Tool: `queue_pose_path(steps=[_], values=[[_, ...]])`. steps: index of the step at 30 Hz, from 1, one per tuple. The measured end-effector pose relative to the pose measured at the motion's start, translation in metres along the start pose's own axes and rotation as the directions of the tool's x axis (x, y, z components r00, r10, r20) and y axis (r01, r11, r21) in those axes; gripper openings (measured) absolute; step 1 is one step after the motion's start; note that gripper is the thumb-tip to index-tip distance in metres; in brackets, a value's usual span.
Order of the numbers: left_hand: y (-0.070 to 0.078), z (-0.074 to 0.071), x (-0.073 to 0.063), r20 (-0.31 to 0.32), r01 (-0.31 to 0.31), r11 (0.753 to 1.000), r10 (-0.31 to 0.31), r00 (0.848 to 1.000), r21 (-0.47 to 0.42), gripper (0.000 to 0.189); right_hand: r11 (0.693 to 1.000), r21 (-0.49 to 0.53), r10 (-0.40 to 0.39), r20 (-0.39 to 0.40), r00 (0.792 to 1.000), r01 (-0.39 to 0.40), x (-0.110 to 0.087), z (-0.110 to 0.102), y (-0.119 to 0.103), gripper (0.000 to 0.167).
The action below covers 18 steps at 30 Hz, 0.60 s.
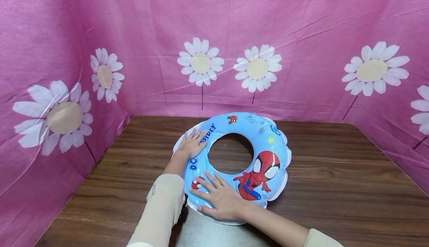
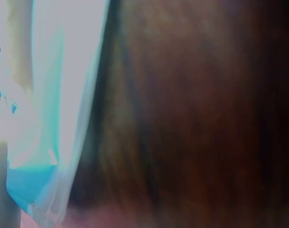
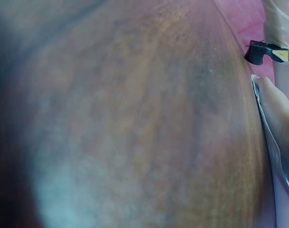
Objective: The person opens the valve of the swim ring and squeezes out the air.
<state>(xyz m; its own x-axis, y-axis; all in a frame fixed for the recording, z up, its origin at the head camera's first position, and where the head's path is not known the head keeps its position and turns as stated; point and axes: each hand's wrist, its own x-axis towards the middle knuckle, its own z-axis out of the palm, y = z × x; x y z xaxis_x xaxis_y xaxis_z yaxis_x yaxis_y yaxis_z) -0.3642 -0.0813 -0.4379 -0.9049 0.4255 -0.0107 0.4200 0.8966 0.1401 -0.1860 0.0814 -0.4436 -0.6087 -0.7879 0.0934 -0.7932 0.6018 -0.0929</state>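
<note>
1. Hanging at left and behind, a pink daisy-print backdrop point(image 1: 151, 23) walled the scene.
2. Beige left sleeve point(image 1: 161, 202) bore a black wrist device point(image 1: 183, 210), which sat close by the ring's near-left edge and might have snagged there.
3. Left hand point(image 1: 191, 144) lay on the ring's left side, fingers straight, clamped on nothing, hiding some lettering; presumably it steadied the slick vinyl.
4. Right hand point(image 1: 222, 199) rested on the near side, fingers fanned apart, gripping nothing, likely for even pressure.
5. Blue Spider-Man swim ring point(image 1: 266, 137), inflated, lay on the wood-grain table point(image 1: 335, 172), beneath both hands.
</note>
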Motion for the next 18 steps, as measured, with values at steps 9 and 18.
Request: queue_pose_path(steps=[9,18], values=[[0.0006,-0.0014,-0.0003,0.003,0.000,1.000,0.000,1.000,0.014,0.057,1.000,-0.004,0.006,0.002,1.000,-0.006,0.0006,-0.0005,-0.0006,0.057],[0.0005,-0.0028,-0.0015,0.005,0.001,1.000,-0.001,1.000,-0.001,0.057,1.000,-0.010,0.007,0.006,1.000,-0.007,0.0006,-0.0015,-0.0011,0.057]])
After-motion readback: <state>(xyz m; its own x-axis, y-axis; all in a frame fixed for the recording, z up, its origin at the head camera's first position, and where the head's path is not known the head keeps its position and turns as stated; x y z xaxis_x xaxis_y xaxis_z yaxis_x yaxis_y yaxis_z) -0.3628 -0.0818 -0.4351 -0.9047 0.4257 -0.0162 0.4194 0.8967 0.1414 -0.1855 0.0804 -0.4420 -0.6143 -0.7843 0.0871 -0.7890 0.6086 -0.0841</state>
